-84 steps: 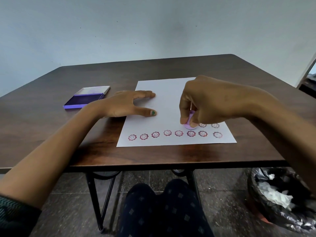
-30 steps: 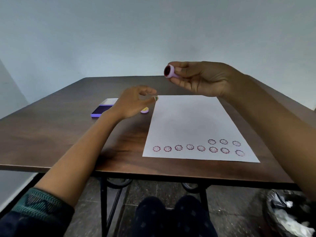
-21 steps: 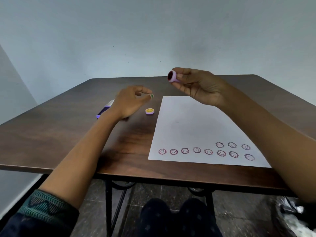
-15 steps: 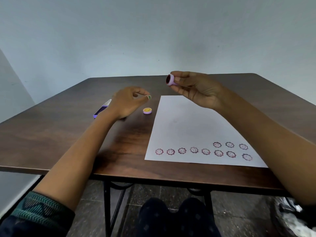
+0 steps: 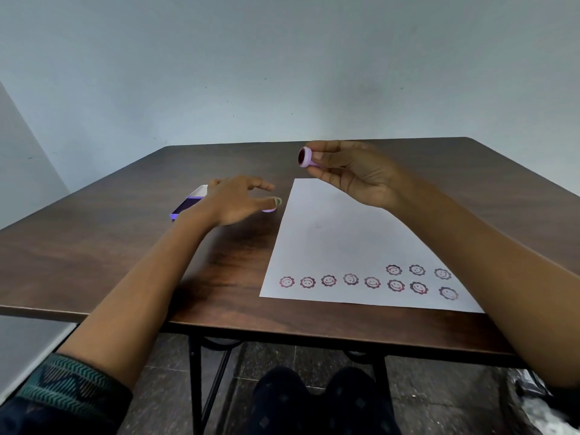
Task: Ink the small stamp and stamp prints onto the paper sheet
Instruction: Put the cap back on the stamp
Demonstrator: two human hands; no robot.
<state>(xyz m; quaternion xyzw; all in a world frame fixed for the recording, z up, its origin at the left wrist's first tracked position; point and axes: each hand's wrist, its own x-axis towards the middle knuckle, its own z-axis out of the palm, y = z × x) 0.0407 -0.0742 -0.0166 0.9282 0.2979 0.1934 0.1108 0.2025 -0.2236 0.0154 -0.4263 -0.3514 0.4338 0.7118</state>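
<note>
The small stamp is pinched at its lilac barrel between the thumb and fingertips of the right hand, held in the air above the far end of the paper sheet, its dark inked face turned sideways toward the left. It looks light and rigid, a short plastic cylinder. The smooth round barrel could roll or slip in a loose pinch, so the side grip well behind the wet face seems the right hold and keeps ink off the fingers.

The left hand hovers low over the table just left of the sheet, fingers loosely spread and gripping nothing. A small lilac disc, probably the stamp's cap, peeks out under its fingertips. Further left of the sheet, partly hidden behind that hand, lies the open purple ink pad.

Flower-face prints run along the sheet's near edge, with a shorter second row begun above them at the right. The sheet lies loose on the table and is likely to shift or lift with the stamp unless it is steadied. Nothing blocks the way from the stamp to the pad except the left hand itself.
</note>
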